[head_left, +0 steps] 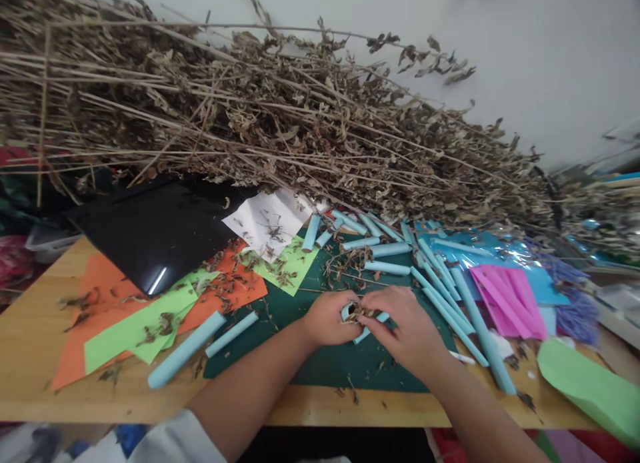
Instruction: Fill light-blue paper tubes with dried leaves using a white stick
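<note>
My left hand [331,318] is wrapped round a light blue paper tube [345,311] whose open end faces my right side. Against that end, the fingers of my right hand [395,323] pinch dried leaves [364,311], some of them at the mouth of the tube. Another blue tube [367,334] lies just under my right fingers. Both hands are above the dark green mat [320,373], which has leaf crumbs scattered over it. How full the held tube is, I cannot tell.
A large heap of dried stalks [300,116] spans the back. Several blue paper tubes [440,296] lie to the right, near pink paper [507,301] and green paper [590,386]. On the left are orange paper [100,286], a black glossy panel [150,229] and a white sheet [270,219].
</note>
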Action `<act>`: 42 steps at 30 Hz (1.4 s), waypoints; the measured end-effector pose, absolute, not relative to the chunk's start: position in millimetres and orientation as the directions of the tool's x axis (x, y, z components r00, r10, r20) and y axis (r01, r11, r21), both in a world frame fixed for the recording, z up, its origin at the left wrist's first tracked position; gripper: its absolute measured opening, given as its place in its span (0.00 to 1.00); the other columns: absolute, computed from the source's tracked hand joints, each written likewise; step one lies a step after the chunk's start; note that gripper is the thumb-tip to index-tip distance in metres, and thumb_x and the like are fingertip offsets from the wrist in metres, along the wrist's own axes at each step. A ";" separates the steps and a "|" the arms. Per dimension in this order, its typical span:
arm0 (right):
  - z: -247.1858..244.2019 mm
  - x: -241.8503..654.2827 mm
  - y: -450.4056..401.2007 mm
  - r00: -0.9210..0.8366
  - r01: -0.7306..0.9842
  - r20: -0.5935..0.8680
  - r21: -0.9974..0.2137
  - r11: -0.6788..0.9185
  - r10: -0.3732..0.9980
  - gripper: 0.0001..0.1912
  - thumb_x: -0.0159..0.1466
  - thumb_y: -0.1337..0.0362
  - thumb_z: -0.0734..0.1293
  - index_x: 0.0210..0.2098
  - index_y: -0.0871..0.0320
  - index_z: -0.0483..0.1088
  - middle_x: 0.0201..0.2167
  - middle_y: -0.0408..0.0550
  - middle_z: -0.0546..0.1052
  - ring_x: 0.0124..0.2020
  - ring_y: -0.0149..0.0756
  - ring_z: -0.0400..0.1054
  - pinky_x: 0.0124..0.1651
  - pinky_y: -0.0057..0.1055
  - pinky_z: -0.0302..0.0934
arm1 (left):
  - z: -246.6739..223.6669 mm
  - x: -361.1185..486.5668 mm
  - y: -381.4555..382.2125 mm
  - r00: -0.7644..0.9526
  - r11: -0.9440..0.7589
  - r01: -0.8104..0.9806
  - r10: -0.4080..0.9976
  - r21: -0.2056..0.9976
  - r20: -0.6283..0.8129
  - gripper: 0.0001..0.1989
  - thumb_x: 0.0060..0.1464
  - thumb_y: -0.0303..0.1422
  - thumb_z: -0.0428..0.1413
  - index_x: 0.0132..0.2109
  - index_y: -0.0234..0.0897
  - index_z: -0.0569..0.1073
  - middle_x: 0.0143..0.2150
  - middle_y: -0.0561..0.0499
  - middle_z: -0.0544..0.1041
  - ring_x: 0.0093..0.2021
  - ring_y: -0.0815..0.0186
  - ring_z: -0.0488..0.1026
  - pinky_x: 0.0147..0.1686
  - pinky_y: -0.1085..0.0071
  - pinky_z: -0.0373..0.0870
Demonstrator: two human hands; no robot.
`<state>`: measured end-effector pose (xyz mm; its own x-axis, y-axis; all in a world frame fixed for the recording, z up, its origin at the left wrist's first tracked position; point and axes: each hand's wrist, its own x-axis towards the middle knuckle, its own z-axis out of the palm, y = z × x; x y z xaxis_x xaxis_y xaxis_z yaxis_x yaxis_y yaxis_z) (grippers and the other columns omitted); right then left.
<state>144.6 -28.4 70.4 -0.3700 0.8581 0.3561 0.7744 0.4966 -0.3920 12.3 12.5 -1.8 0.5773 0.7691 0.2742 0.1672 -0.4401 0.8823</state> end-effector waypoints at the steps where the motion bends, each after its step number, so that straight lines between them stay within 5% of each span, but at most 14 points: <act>1: 69.8 145.3 -28.1 -0.394 0.772 0.379 -0.357 0.525 0.837 0.04 0.58 0.66 0.59 0.30 0.58 0.65 0.29 0.48 0.72 0.31 0.36 0.64 0.34 0.34 0.54 | -1.8 12.5 12.4 0.574 -0.443 0.167 0.770 0.881 0.278 0.05 0.35 0.27 0.52 0.27 0.34 0.66 0.22 0.54 0.68 0.23 0.71 0.64 0.23 0.78 0.61; 9: 66.9 148.7 -29.3 -0.456 0.749 0.386 -0.320 0.580 0.802 0.07 0.59 0.69 0.59 0.33 0.57 0.67 0.34 0.48 0.71 0.34 0.34 0.62 0.36 0.33 0.56 | -6.2 13.7 12.6 0.577 -0.459 0.170 0.763 0.872 0.290 0.05 0.36 0.28 0.52 0.27 0.34 0.66 0.21 0.55 0.67 0.22 0.72 0.63 0.23 0.78 0.60; 19: 86.7 146.5 -37.8 -0.525 0.811 0.110 -0.238 0.535 0.844 0.11 0.59 0.67 0.56 0.40 0.56 0.65 0.48 0.51 0.62 0.45 0.44 0.57 0.44 0.45 0.55 | -7.8 13.3 13.6 0.606 -0.488 0.171 0.737 0.856 0.299 0.07 0.37 0.31 0.55 0.24 0.34 0.64 0.22 0.54 0.69 0.23 0.72 0.66 0.24 0.78 0.61; 24: 77.3 152.6 -38.9 -0.449 0.813 0.229 -0.297 0.501 0.864 0.12 0.57 0.67 0.59 0.42 0.58 0.60 0.46 0.55 0.62 0.48 0.42 0.56 0.46 0.42 0.56 | -8.4 12.2 12.9 0.593 -0.481 0.183 0.750 0.858 0.294 0.08 0.37 0.31 0.55 0.28 0.35 0.65 0.23 0.54 0.70 0.23 0.72 0.66 0.24 0.78 0.62; 28: 71.1 157.5 -37.8 -0.468 0.779 0.241 -0.342 0.526 0.850 0.05 0.58 0.69 0.58 0.35 0.57 0.63 0.43 0.52 0.64 0.45 0.39 0.58 0.44 0.38 0.58 | -8.3 12.3 12.7 0.598 -0.493 0.195 0.745 0.848 0.295 0.07 0.38 0.31 0.54 0.27 0.35 0.65 0.21 0.56 0.68 0.22 0.73 0.64 0.23 0.79 0.59; 34: 68.7 158.6 -30.1 -0.523 0.719 0.303 -0.346 0.603 0.797 0.08 0.59 0.71 0.57 0.33 0.56 0.66 0.42 0.49 0.66 0.42 0.37 0.59 0.43 0.38 0.56 | -10.8 14.8 12.7 0.610 -0.521 0.197 0.728 0.830 0.312 0.06 0.36 0.30 0.53 0.25 0.35 0.63 0.21 0.56 0.66 0.21 0.73 0.63 0.22 0.79 0.57; 42: 92.7 146.5 -24.5 -0.550 0.808 -0.026 -0.269 0.524 0.834 0.10 0.59 0.65 0.56 0.28 0.53 0.69 0.51 0.44 0.62 0.50 0.44 0.52 0.48 0.47 0.49 | -9.6 14.1 12.3 0.607 -0.527 0.211 0.731 0.823 0.312 0.08 0.36 0.31 0.54 0.22 0.35 0.61 0.20 0.55 0.66 0.21 0.72 0.64 0.21 0.78 0.58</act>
<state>146.5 -24.5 92.7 -0.5504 0.8345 -0.0259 0.8078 0.5244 -0.2693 14.1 12.3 -9.6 0.6073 0.7305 0.3122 0.2108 -0.5271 0.8233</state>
